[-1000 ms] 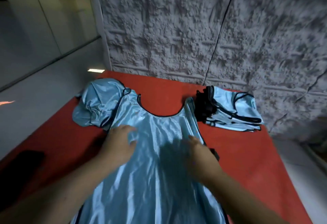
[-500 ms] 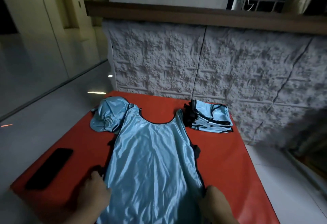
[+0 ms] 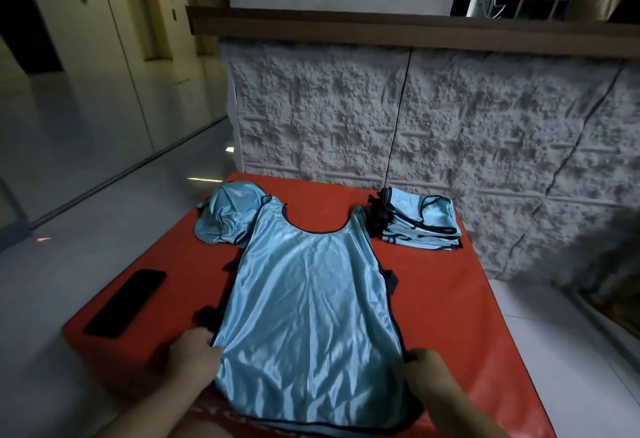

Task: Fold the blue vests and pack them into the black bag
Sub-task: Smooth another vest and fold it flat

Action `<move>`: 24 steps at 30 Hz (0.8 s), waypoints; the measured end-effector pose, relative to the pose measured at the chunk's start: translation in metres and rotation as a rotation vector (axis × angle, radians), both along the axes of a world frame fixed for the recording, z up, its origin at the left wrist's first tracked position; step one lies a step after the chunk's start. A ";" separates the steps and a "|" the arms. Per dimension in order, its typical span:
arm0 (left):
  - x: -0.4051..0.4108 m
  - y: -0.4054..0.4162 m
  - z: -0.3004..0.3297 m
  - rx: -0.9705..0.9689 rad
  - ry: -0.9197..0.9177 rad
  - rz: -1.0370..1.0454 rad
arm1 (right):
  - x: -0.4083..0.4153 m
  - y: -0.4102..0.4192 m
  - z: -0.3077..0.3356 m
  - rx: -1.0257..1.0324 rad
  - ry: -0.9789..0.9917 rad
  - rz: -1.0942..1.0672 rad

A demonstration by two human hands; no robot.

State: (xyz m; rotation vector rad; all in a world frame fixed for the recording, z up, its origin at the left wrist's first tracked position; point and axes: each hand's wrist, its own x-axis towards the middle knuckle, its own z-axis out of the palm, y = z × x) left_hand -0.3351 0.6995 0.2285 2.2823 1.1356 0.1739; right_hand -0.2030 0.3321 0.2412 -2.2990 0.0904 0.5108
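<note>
A shiny light-blue vest (image 3: 311,299) with dark trim lies flat on the red table (image 3: 433,299), neck hole toward the wall. My left hand (image 3: 194,356) pinches its left side edge near the hem. My right hand (image 3: 427,368) pinches the right side edge at the same height. A crumpled blue vest (image 3: 225,217) lies at the far left. A stack of folded blue vests (image 3: 422,224) sits at the far right, with something black (image 3: 379,217) beside it that may be the bag.
A black phone (image 3: 126,302) lies near the table's left edge. A rough white stone wall (image 3: 381,119) stands right behind the table. Pale tiled floor (image 3: 104,212) surrounds the table on the left and right.
My hands slid from the vest's chest area down toward me to its lower side edges and now pinch them. The view tilted up and back.
</note>
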 end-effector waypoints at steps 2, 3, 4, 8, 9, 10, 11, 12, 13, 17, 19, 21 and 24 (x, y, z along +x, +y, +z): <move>-0.003 0.005 -0.005 -0.088 -0.051 0.050 | -0.004 -0.001 -0.001 0.065 0.063 -0.014; -0.005 0.007 -0.005 -0.134 -0.081 0.075 | -0.006 -0.001 -0.001 0.094 0.086 -0.016; -0.007 0.010 -0.007 -0.183 -0.112 0.093 | -0.006 -0.001 0.000 0.116 0.108 -0.020; -0.013 0.008 -0.002 -0.367 -0.224 0.148 | -0.015 0.005 0.007 0.155 0.176 -0.037; -0.014 0.007 0.000 -0.407 -0.224 0.160 | -0.016 0.006 0.008 0.166 0.192 -0.036; -0.016 0.007 0.001 -0.455 -0.210 0.168 | -0.018 0.008 0.009 0.170 0.207 -0.035; -0.018 0.007 0.002 -0.503 -0.178 0.180 | -0.019 0.009 0.010 0.174 0.216 -0.033; -0.020 0.006 0.002 -0.546 -0.144 0.176 | -0.020 0.010 0.010 0.170 0.227 -0.027; -0.023 0.003 0.005 -0.580 -0.101 0.168 | -0.020 0.010 0.008 0.171 0.236 -0.019; -0.024 -0.002 0.009 -0.637 -0.052 0.129 | -0.021 0.013 0.008 0.267 0.222 -0.018; -0.021 -0.003 0.009 -0.637 -0.084 0.122 | -0.020 0.014 0.010 0.354 0.193 -0.044; -0.020 -0.002 0.008 -0.607 -0.107 0.116 | -0.022 0.016 0.014 0.474 0.181 -0.086; -0.023 0.006 0.002 -0.566 -0.098 0.105 | -0.024 0.019 0.015 0.598 0.181 -0.180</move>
